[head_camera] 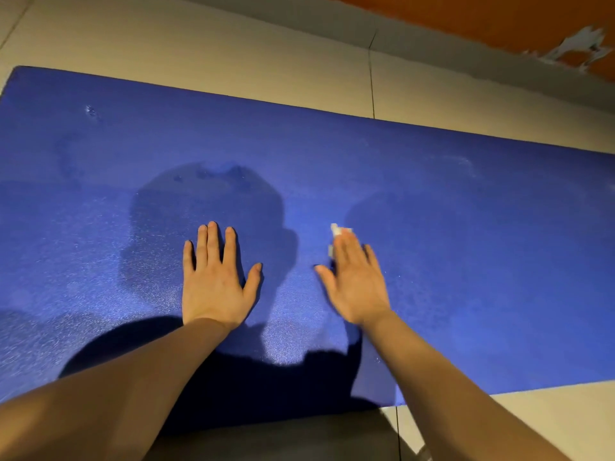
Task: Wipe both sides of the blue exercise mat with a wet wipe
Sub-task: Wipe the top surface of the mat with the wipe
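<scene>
Beige floor tiles (233,54), blue mat (466,227) flat on them, long side running left-right. Right hand (356,284) presses the wet wipe (337,229) mid-mat with straight fingers. Left hand (216,284) rests flat beside it, holding nothing. Probably sweeps along the mat's length next.

a home room: tiled floor (206,38), peeling orange wall (499,18).

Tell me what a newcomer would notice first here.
The blue mat fills most of the view, lying flat on pale floor tiles. Near its middle the left hand rests flat with fingers spread, and beside it the right hand presses a white wipe under straight fingers. An orange wall with flaked paint shows at the top right.
</scene>
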